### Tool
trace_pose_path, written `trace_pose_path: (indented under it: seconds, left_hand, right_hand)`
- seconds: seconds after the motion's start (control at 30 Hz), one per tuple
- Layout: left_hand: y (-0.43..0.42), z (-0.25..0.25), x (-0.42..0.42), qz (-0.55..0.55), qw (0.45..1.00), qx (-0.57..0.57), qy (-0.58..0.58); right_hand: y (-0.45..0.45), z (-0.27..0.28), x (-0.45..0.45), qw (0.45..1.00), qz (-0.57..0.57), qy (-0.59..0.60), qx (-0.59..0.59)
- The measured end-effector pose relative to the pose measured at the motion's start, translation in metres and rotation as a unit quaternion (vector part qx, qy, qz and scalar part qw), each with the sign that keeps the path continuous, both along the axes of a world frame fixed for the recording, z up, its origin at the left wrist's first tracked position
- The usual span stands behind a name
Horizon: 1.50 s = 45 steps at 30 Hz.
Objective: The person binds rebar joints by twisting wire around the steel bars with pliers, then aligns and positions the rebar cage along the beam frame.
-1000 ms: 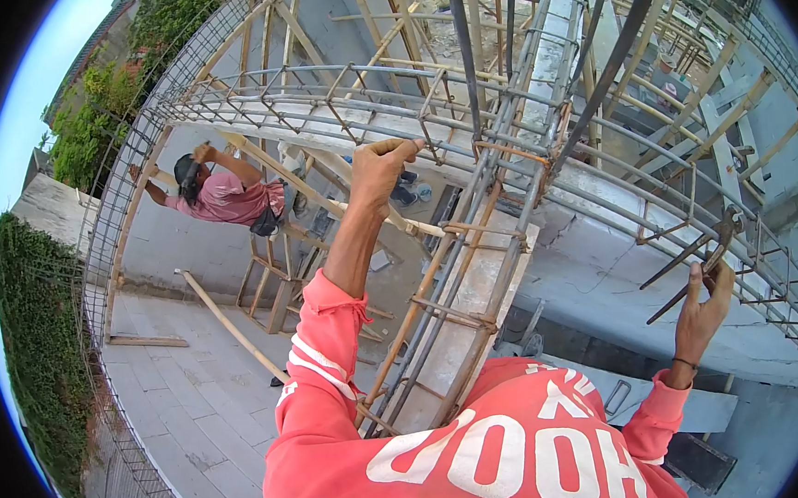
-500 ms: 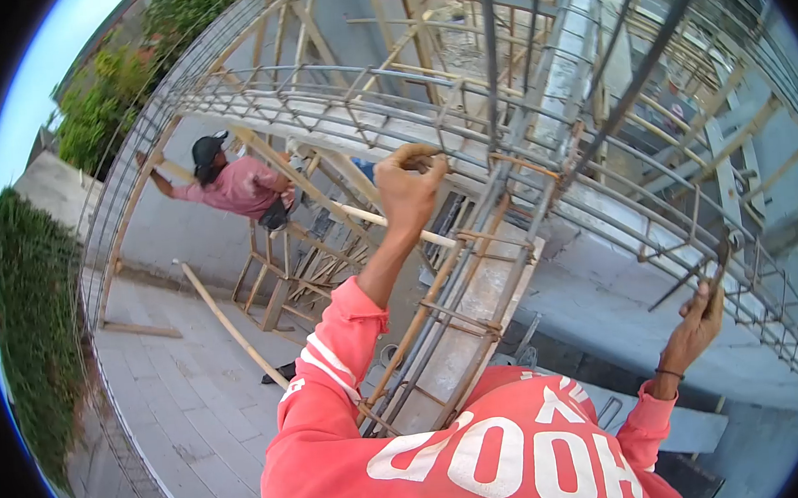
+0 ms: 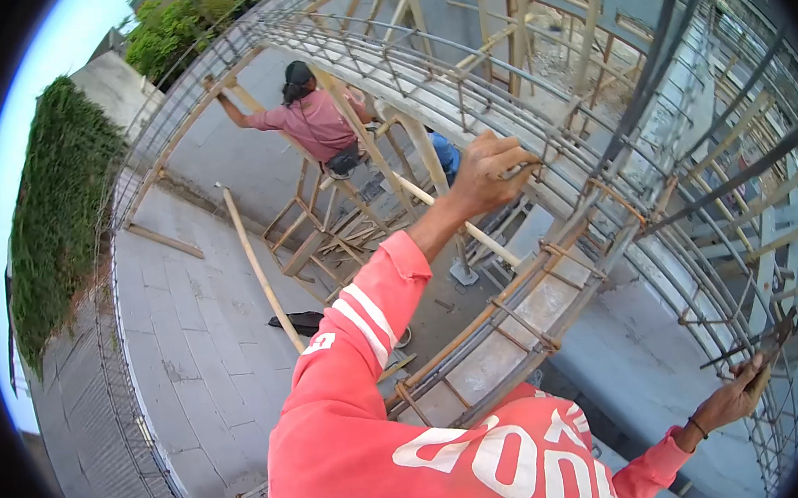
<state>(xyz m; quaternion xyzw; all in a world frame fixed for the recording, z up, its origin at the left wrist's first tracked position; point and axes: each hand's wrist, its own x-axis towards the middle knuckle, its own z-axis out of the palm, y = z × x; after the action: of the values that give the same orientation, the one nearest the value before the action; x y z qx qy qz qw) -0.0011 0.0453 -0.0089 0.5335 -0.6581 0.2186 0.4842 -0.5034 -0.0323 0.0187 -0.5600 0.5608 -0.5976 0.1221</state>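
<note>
My left hand is closed, its fingertips pinched at the steel rebar cage of a beam. What lies between those fingers, perhaps a bit of wire, is too small to make out. My right hand is out to the right, closed around a handle of dark metal pincers. Their jaws point up and away, and a second handle seems to stick out leftward. Below my left arm runs another beam cage with rusty stirrups, over a board-like strip.
Tall rebar rods rise from the joint where the cages meet. Beyond, a person in a pink shirt is up on a wooden frame by a grey block wall. A long pole leans there.
The view has turned, so the scene sits further left and my hands further right. My left hand has come down to the rebar cage. The pincers are still in my right hand.
</note>
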Motion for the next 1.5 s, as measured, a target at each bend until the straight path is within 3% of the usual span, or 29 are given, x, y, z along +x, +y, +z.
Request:
trace_pose_path:
  seconds: [0.07,0.13,0.27,0.33,0.4,0.47,0.53,0.6,0.67,0.73,0.77,0.8,0.87,0.93,0.97,1.03,1.13,1.23,1.27,1.33,1.4,1.47,1.5]
  left_hand:
    - [0.0,-0.002,0.002,-0.025,0.999,-0.015,-0.03]
    - [0.002,-0.002,0.004,0.018,0.993,-0.029,-0.116]
    - [0.007,0.01,-0.002,0.035,0.997,-0.009,-0.074]
    - [0.012,0.016,-0.004,0.037,0.996,0.086,0.005]
    - [0.016,0.02,-0.005,0.021,0.996,0.09,0.009]
    - [0.021,0.021,-0.009,0.033,0.955,0.176,0.238]
    - [0.023,0.026,-0.011,0.056,0.935,0.236,0.257]
    - [0.02,0.025,-0.012,-0.041,0.855,0.297,0.424]
    - [0.019,0.023,-0.011,-0.054,0.845,0.309,0.433]
    - [0.015,0.027,-0.006,-0.103,0.68,0.387,0.614]
    - [0.014,0.036,-0.012,-0.085,0.63,0.408,0.655]
    - [0.012,0.033,-0.008,-0.089,0.631,0.409,0.653]
    - [0.005,0.025,0.005,-0.174,0.53,0.44,0.704]
    - [0.003,0.029,0.002,-0.153,0.54,0.435,0.703]
    - [0.001,0.025,0.01,-0.183,0.539,0.45,0.688]
    - [-0.003,0.022,0.022,-0.211,0.538,0.467,0.669]
    - [-0.004,0.029,0.026,-0.175,0.565,0.513,0.622]
    - [-0.006,0.056,0.023,-0.043,0.717,0.572,0.395]
    - [-0.004,0.055,0.021,-0.043,0.717,0.571,0.396]
    - [0.0,0.052,0.014,-0.031,0.865,0.453,0.212]
    - [0.011,0.056,0.003,-0.027,0.878,0.435,0.198]
    - [0.022,0.063,-0.012,0.087,0.927,0.345,0.116]
    - [0.027,0.062,-0.02,0.132,0.923,0.342,0.117]
  right_hand:
    - [-0.001,0.002,-0.003,0.999,-0.006,0.016,-0.045]
    - [0.002,0.007,0.0,0.999,0.001,-0.002,-0.032]
    - [0.001,0.027,0.005,0.999,-0.025,-0.003,-0.035]
    - [-0.003,0.037,0.004,0.998,-0.041,-0.005,-0.04]
    - [-0.006,0.047,0.003,0.997,-0.004,-0.062,-0.055]
    - [-0.009,0.051,-0.004,0.997,-0.017,-0.058,-0.038]
    - [-0.012,0.062,-0.001,0.996,-0.024,-0.035,-0.084]
    - [-0.015,0.083,-0.001,0.99,-0.022,-0.038,-0.137]
    - [-0.012,0.107,-0.007,0.966,-0.022,-0.045,-0.252]
    - [-0.017,0.123,-0.041,0.96,-0.006,-0.103,-0.259]
    - [-0.018,0.126,-0.055,0.95,0.017,-0.156,-0.269]
    - [-0.014,0.126,-0.055,0.95,0.013,-0.156,-0.272]
    - [-0.002,0.131,-0.046,0.909,0.181,-0.24,-0.288]
    - [0.013,0.134,-0.026,0.922,0.229,-0.211,-0.23]
    - [0.014,0.117,-0.04,0.877,0.371,-0.246,-0.181]
    - [0.028,0.11,-0.027,0.846,0.464,-0.246,-0.085]
    - [0.04,0.097,-0.003,0.841,0.503,-0.191,0.053]
    - [0.055,0.075,0.018,0.864,0.464,-0.101,0.168]
    - [0.059,0.066,0.024,0.861,0.461,-0.07,0.202]
    - [0.067,0.036,0.026,0.839,0.461,-0.044,0.286]
    - [0.08,0.005,0.029,0.811,0.453,-0.056,0.367]
    - [0.092,-0.034,0.03,0.787,0.436,-0.08,0.429]
    - [0.099,-0.054,0.029,0.786,0.429,-0.075,0.439]
